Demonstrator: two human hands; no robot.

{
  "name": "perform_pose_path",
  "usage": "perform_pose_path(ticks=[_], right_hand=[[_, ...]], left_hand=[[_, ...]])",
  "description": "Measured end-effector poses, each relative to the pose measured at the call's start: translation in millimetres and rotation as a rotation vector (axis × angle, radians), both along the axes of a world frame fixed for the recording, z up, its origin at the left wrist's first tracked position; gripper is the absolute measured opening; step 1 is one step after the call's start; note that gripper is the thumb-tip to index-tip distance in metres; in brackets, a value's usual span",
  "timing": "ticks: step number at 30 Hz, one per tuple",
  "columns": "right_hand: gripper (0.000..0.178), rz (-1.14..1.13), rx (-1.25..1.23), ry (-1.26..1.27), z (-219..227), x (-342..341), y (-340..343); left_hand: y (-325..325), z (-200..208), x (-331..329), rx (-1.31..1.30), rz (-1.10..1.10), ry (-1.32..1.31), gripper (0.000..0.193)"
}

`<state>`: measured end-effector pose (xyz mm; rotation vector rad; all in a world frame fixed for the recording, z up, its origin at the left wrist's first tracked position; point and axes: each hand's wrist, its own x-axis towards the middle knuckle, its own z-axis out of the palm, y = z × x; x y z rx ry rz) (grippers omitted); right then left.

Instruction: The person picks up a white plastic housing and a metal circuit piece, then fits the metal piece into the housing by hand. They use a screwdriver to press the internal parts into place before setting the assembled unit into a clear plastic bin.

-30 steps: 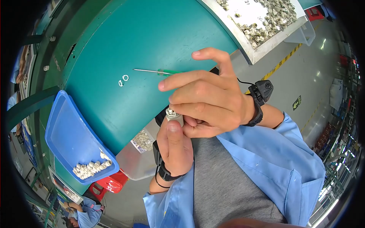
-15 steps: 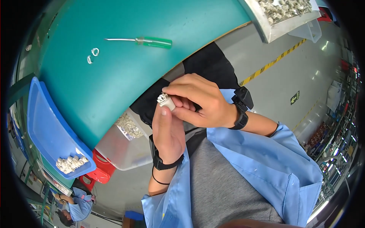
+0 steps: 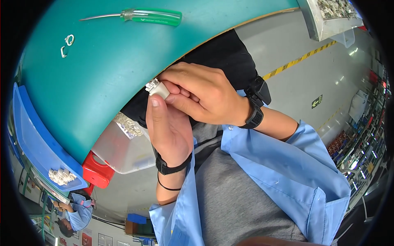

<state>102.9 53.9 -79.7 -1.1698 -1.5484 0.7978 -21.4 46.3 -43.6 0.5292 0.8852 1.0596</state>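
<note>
Between my two hands, just off the table's edge, is a small white cylindrical plastic part (image 3: 160, 92) with silvery metal prongs at its far end. My left hand (image 3: 170, 133) is closed on it from below, the thumb pressed along its near side; its other fingers are mostly hidden. My right hand (image 3: 211, 94) pinches it from the right, the index finger reaching to the prongs and the thumb low on the body. On the green table (image 3: 111, 61) lies a screwdriver (image 3: 154, 17) with a green handle. Two small white rings, one whole-looking ring (image 3: 69, 40) and one open-looking ring (image 3: 63, 52), lie left of it.
A blue tray (image 3: 41, 133) at the left holds several white parts (image 3: 61, 177). Below the table edge are a clear plastic box (image 3: 129, 156) and a red stool (image 3: 96, 174). A metal tray (image 3: 312, 24) of small pieces is at upper right. Another person (image 3: 80, 215) sits far lower left.
The view has shifted, so table, screwdriver and tray appear farther up and left. Both hands still hold the white part, now seen closer to the table edge.
</note>
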Motion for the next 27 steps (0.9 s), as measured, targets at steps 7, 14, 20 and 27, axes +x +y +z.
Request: perform_pose_path(ticks=[7,14,20,27], right_hand=[[0.037,0.020,0.012,-0.055,-11.6,3.5,6.7],[0.040,0.036,0.134,-0.078,-21.1,9.1,11.4],[0.042,0.047,0.116,-0.061,-20.9,9.9,12.2],[0.045,0.067,0.140,-0.034,-21.4,9.2,10.9]], left_hand=[[1.6,-8.8,8.2,0.083,0.018,0.065,0.043],[1.0,-14.0,14.4,0.091,0.063,0.125,0.045],[-0.8,-16.2,15.0,0.054,0.077,0.075,0.045],[-1.5,-14.5,8.6,0.092,0.035,0.001,0.043]])
